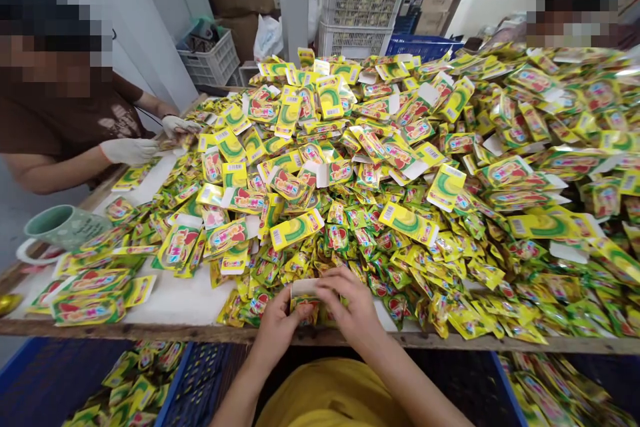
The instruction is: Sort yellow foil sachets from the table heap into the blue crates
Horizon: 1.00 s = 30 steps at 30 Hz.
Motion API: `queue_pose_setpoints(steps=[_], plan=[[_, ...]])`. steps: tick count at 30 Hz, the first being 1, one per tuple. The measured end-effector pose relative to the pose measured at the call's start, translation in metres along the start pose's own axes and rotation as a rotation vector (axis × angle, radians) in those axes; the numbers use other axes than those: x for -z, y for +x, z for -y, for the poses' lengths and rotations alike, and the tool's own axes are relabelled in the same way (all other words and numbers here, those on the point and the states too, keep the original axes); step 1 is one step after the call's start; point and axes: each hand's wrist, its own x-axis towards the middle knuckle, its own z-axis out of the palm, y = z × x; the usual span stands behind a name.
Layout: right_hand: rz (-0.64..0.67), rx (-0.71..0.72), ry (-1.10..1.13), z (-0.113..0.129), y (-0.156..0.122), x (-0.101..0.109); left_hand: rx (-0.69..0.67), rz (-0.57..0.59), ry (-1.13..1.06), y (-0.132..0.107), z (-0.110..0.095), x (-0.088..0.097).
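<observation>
A small printed cardboard box (305,290) with a pale flap standing up is between my two hands at the table's near edge. My left hand (277,320) grips its left side, the thumb across the front. My right hand (353,303) has its fingers bent over the box's right end and touches it; whether a packet is also in those fingers is hidden. Just beyond lies a heap of small shiny yellow-green packets (337,237). Over and behind them are piled many yellow-green boxes (297,230) with fruit pictures, some with white flaps open.
A stack of boxes (90,307) and a green mug (55,227) stand at the left. Blue crates (183,373) with boxes sit below the wooden edge (200,332). A gloved co-worker (130,150) handles items at left; another person sits far right. Grey crates (360,0) rise behind.
</observation>
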Motion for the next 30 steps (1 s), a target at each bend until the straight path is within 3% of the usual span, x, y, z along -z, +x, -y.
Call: queue_pose_setpoints(steps=[2, 4, 6, 9, 13, 16, 22, 27, 30], plan=[[-0.046, -0.266, 0.336, -0.006, -0.003, -0.004, 0.049, -0.021, -0.038, -0.003, -0.001, 0.001], [-0.003, -0.467, 0.625, -0.009, -0.004, -0.007, 0.107, -0.024, -0.138, -0.005, -0.005, 0.003], [0.054, -0.541, 0.806, -0.010, -0.005, -0.006, 0.143, 0.022, -0.209, -0.006, -0.014, 0.008], [0.110, -0.562, 0.903, -0.009, -0.006, -0.002, 0.129, 0.084, -0.097, -0.005, -0.029, 0.016], [0.168, -0.585, 0.793, -0.005, 0.000, -0.009, 0.114, 0.042, 0.057, -0.003, -0.039, 0.024], [0.103, -0.548, 0.620, -0.002, 0.009, -0.021, 0.101, -0.013, 0.058, 0.001, -0.038, 0.026], [0.051, -0.311, 0.465, -0.006, 0.016, -0.024, -0.067, -0.233, 0.188, 0.007, -0.025, 0.028], [-0.005, -0.292, 0.410, -0.016, 0.014, -0.024, -0.134, -0.251, 0.220, 0.008, -0.022, 0.017], [-0.003, -0.281, 0.401, -0.019, 0.016, -0.022, -0.192, -0.203, 0.237, 0.012, -0.022, 0.014]])
